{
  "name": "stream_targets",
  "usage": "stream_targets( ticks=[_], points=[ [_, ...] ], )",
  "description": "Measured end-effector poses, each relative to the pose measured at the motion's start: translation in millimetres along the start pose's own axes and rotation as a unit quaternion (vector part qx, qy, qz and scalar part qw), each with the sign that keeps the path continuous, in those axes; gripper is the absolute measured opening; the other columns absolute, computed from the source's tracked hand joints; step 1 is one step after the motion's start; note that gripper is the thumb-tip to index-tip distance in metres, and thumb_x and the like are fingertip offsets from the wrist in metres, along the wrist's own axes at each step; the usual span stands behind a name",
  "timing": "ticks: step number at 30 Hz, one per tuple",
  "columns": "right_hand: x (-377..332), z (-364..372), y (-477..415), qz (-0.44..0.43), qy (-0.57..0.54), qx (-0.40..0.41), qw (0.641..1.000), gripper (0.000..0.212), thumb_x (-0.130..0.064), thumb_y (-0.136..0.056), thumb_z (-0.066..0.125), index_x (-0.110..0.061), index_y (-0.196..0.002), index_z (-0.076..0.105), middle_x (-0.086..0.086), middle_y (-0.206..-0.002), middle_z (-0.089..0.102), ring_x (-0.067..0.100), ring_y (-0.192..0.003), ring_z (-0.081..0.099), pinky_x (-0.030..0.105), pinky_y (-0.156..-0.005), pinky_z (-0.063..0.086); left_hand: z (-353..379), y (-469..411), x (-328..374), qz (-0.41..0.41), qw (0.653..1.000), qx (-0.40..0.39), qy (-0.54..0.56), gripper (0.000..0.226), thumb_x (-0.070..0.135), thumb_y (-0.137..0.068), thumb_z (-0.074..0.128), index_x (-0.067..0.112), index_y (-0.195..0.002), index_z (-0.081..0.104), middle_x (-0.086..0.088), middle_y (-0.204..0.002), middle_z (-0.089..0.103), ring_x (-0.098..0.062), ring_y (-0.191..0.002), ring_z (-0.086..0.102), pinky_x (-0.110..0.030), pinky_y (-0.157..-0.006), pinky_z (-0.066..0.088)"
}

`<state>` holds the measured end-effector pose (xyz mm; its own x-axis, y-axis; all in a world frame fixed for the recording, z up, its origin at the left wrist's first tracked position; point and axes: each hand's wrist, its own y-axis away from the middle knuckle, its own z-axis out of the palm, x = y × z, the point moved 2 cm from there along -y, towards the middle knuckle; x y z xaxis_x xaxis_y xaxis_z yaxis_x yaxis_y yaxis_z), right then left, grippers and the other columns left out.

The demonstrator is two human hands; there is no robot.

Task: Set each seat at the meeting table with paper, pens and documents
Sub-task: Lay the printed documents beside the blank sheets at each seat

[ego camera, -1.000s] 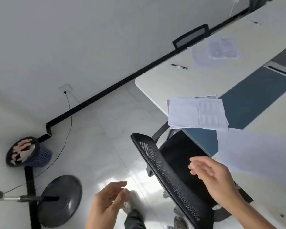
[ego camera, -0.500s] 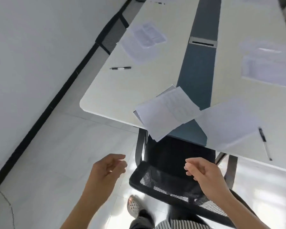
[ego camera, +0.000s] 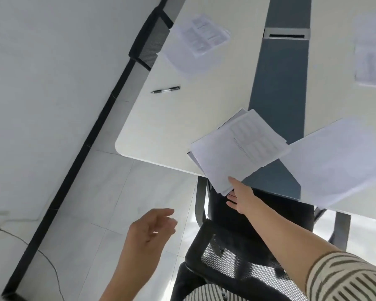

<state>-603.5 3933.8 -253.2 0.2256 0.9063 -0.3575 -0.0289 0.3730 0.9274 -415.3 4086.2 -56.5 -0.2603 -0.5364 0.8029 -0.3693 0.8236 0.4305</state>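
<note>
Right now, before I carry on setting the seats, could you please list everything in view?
Meeting table: one, white with blue-grey centre strip, upper right.
Cable slot: one, silver, in the strip.
Pen: one, black, table's left side.
Paper stack: one, white, overhanging the near edge.
Other papers: three sets, white, far left, far right, near right.
Mesh chairs: two, black, near end and left side.
Skirting: one, black, along the wall's foot.
Floor cable: one, dark, lower left.
Sleeve: one, striped, right arm.
Left grip: one, bare hand, loosely curled, empty.
Right grip: one, bare hand, pinches the paper stack's corner.
</note>
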Motion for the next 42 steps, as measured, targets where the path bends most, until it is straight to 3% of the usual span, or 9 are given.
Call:
stream_targets(
  ticks=[7,11,16,20,25,31,35,39,42],
  points=[
    [-8,8,-6,0.056,-0.107,-0.034,0.992,0.032,-0.009,-0.087,0.070,-0.003,-0.117,0.059,0.012,-0.092,0.064,0.018,-0.073,0.060,0.026,-0.065,0.053,-4,-48,-38,-0.118,0.993,-0.027,0.000,0.012,0.010,-0.090,0.061,0.019,-0.094,0.069,-0.003,-0.078,0.075,-0.021,-0.074,0.071,-0.030,-0.067,0.055],
    [-9,-9,23,-0.019,0.025,-0.027,0.999,0.024,-0.007,-0.091,0.063,-0.006,-0.114,0.061,0.009,-0.090,0.062,0.015,-0.070,0.055,0.023,-0.051,0.049,1,-137,-54,-0.172,0.982,-0.062,0.055,0.014,0.020,-0.092,0.062,0.010,-0.097,0.069,-0.012,-0.089,0.073,-0.032,-0.089,0.068,-0.033,-0.069,0.053],
    [-25,-29,70,-0.137,0.198,0.001,0.971,0.016,-0.012,-0.094,0.060,-0.017,-0.107,0.068,0.002,-0.104,0.073,0.017,-0.093,0.068,0.029,-0.068,0.057,38,-243,-33,-0.265,0.915,-0.208,0.221,0.039,0.045,-0.089,0.059,0.016,-0.114,0.056,-0.012,-0.102,0.069,-0.028,-0.091,0.067,-0.038,-0.078,0.050],
    [-50,-30,98,-0.211,0.252,0.026,0.944,0.011,-0.015,-0.093,0.062,-0.016,-0.089,0.072,-0.003,-0.084,0.076,0.009,-0.073,0.072,0.021,-0.062,0.055,66,-279,11,-0.208,0.899,-0.313,0.225,0.045,0.022,-0.082,0.071,0.005,-0.123,0.062,-0.015,-0.117,0.069,-0.034,-0.106,0.066,-0.046,-0.095,0.051],
    [-101,-26,96,-0.294,0.325,0.149,0.886,0.013,-0.018,-0.088,0.068,-0.006,-0.084,0.070,0.015,-0.075,0.065,0.028,-0.067,0.055,0.035,-0.063,0.046,72,-292,86,-0.039,0.931,-0.277,0.233,0.036,-0.005,-0.070,0.075,0.004,-0.104,0.070,-0.011,-0.107,0.073,-0.035,-0.109,0.065,-0.042,-0.092,0.053],
    [-162,-12,113,-0.416,0.101,0.102,0.898,0.039,0.002,-0.078,0.074,-0.020,-0.109,0.064,-0.005,-0.098,0.072,0.004,-0.089,0.067,0.017,-0.070,0.052,63,-279,144,0.156,0.951,-0.236,0.124,0.022,0.008,-0.069,0.074,0.013,-0.090,0.072,-0.013,-0.096,0.071,-0.028,-0.090,0.066,-0.037,-0.081,0.053],
    [-171,-3,99,-0.418,0.136,0.079,0.895,0.046,0.003,-0.076,0.075,-0.020,-0.113,0.060,-0.002,-0.104,0.069,0.012,-0.098,0.064,0.024,-0.074,0.051,71,-274,126,0.135,0.965,-0.208,0.085,0.029,0.010,-0.068,0.078,0.004,-0.095,0.069,-0.016,-0.094,0.070,-0.025,-0.087,0.063,-0.037,-0.078,0.051],
    [-169,2,86,-0.394,0.199,0.086,0.893,0.032,-0.004,-0.078,0.076,-0.030,-0.085,0.060,-0.002,-0.090,0.068,0.018,-0.086,0.063,0.028,-0.071,0.052,76,-273,106,0.084,0.972,-0.194,0.105,0.034,0.001,-0.076,0.076,0.016,-0.105,0.069,0.000,-0.097,0.073,-0.016,-0.091,0.067,-0.016,-0.068,0.054],
    [-170,2,82,-0.409,0.169,0.089,0.892,0.033,-0.004,-0.076,0.078,-0.031,-0.082,0.059,-0.002,-0.090,0.067,0.010,-0.082,0.063,0.029,-0.075,0.053,79,-277,100,0.074,0.976,-0.176,0.109,0.030,0.003,-0.076,0.077,0.018,-0.100,0.070,-0.002,-0.097,0.073,-0.015,-0.090,0.067,-0.023,-0.075,0.054]
  ],
)
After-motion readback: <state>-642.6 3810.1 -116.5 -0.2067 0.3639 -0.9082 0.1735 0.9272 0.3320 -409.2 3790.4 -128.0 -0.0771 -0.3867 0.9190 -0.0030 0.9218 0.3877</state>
